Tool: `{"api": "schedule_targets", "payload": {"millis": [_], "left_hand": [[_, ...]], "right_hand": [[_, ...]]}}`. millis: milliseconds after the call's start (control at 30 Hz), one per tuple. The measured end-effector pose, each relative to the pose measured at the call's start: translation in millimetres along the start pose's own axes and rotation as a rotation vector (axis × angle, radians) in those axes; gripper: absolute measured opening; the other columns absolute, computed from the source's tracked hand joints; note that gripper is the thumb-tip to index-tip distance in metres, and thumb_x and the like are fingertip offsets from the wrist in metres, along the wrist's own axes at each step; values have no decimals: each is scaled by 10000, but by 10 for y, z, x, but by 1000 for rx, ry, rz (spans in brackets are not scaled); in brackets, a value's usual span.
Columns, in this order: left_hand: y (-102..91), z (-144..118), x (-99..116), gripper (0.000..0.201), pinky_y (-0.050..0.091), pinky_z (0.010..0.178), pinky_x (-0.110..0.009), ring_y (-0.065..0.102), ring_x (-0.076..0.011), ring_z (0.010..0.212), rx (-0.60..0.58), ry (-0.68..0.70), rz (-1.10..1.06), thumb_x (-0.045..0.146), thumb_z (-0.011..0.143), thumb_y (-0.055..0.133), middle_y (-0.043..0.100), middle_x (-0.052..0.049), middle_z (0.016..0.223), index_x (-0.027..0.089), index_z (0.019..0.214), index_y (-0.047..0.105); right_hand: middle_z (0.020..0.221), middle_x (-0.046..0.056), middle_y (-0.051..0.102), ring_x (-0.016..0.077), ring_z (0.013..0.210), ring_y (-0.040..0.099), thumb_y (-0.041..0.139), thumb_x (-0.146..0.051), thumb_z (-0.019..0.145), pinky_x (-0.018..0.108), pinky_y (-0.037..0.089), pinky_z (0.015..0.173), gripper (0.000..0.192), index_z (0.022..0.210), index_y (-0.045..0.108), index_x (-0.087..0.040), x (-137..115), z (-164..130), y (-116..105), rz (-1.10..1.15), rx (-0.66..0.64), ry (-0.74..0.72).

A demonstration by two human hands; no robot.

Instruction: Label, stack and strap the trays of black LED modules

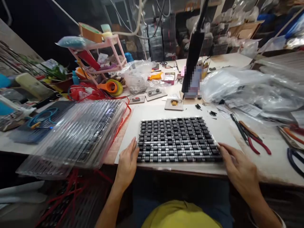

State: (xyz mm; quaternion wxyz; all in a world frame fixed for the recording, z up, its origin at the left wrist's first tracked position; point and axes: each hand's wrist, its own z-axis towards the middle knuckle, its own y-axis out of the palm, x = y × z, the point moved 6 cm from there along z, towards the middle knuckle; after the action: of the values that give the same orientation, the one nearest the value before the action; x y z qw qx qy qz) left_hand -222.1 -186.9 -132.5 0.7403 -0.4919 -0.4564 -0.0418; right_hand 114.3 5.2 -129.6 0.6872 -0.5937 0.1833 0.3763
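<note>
One black tray of chips [177, 139] lies on the bench [273, 164]; its chips sit in many rows, too many and too small to count. Two hands are at it: one left hand [127, 164], one right hand [239, 171]. One stack of clear plastic trays [78, 133]. One pair of red-handled pliers [254, 139]. Three small boards [174, 104]. One orange tape roll [111, 86]. One pink rack [104, 53].
</note>
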Motion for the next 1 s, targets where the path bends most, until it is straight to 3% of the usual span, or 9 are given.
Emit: {"api": "schedule_targets", "payload": {"millis": [133, 233, 300, 433, 600, 700, 800, 867, 1000], "left_hand": [[-106, 187, 22, 477, 413, 1003, -400, 576, -246, 1135, 13, 7, 78, 440, 906, 432, 639, -123, 1200, 154, 1271, 543], [-151, 382, 48, 470, 406, 1010, -413, 572, -252, 1131, 55, 60, 148, 457, 913, 408, 644, -133, 1178, 140, 1209, 589], [-85, 499, 45, 517, 347, 1068, -428, 478, -247, 1249, -1, 118, 157, 472, 922, 373, 549, -133, 1319, 150, 1304, 508], [161, 587, -38, 636, 183, 1131, -521, 152, -255, 1425, -193, 168, 205, 522, 926, 313, 211, -109, 1542, 220, 1473, 195], [278, 527, -37, 728, 48, 1139, -555, 64, -260, 1435, -250, 195, 219, 611, 897, 262, 110, -107, 1559, 223, 1487, 85], [181, 435, -53, 727, 68, 1165, -475, 133, -225, 1429, -229, 81, -8, 615, 902, 219, 179, -97, 1549, 190, 1485, 128], [33, 263, -119, 640, 181, 1163, -390, 295, -190, 1381, -184, -79, -247, 551, 935, 188, 360, -82, 1485, 181, 1446, 292], [-30, 154, -123, 612, 195, 1162, -377, 329, -191, 1364, -187, -86, -251, 547, 932, 246, 415, -69, 1454, 189, 1414, 365], [-49, 74, -96, 635, 186, 1164, -407, 295, -212, 1380, -219, 16, -90, 549, 908, 351, 353, -72, 1491, 201, 1438, 317]], "right_hand": [[989, 60, 705, 283, 1029, 617, 444, -595, 834, 424, 503, 870, 466, 1060, 654, -245, 113, 94, 30, 12, -42, 93], [999, 54, 702, 265, 1037, 613, 448, -583, 837, 429, 467, 930, 470, 1095, 641, -242, 179, 176, 105, 53, -68, 82], [1006, 62, 697, 246, 1015, 618, 450, -556, 852, 428, 447, 957, 454, 1096, 637, -222, 190, 227, 151, 94, -70, 66], [1060, 85, 670, 227, 1011, 608, 441, -481, 893, 414, 451, 941, 394, 1087, 632, -195, 66, 313, 163, 109, -39, -32], [1125, 108, 639, 235, 1072, 574, 420, -416, 921, 428, 419, 975, 377, 1147, 603, -177, -206, 394, 98, -21, -26, -258], [1140, 116, 646, 258, 1076, 580, 424, -444, 911, 458, 417, 974, 416, 1180, 591, -174, -162, 358, 82, -73, -52, -232], [1081, 86, 683, 263, 1061, 600, 439, -481, 895, 465, 424, 977, 426, 1175, 604, -205, -14, 230, 74, -64, -63, -67], [1086, 60, 687, 250, 1074, 601, 450, -488, 890, 442, 428, 986, 406, 1162, 616, -236, 28, 136, 76, -34, -58, 12], [1172, 46, 654, 231, 1120, 578, 473, -471, 888, 405, 423, 1007, 387, 1171, 619, -252, -33, 65, 94, 28, -63, 14]]}}
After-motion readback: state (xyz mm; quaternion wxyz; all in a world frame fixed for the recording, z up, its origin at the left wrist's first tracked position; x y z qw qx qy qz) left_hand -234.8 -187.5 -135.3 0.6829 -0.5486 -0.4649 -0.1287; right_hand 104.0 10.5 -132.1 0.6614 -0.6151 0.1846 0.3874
